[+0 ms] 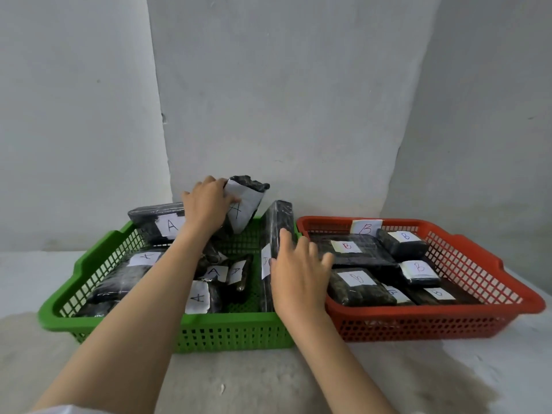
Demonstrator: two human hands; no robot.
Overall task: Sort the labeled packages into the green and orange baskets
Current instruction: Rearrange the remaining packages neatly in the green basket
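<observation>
A green basket on the left holds several black-wrapped packages with white "A" labels. Beside it, an orange basket holds several black packages labeled "B". My left hand grips a black package with an "A" label, held tilted above the back of the green basket. My right hand presses, fingers spread, against a long black package standing on edge along the green basket's right wall; whether it grips it is unclear.
Both baskets sit side by side, touching, on a pale surface against a grey wall. A "B" paper label hangs on the orange basket's back rim.
</observation>
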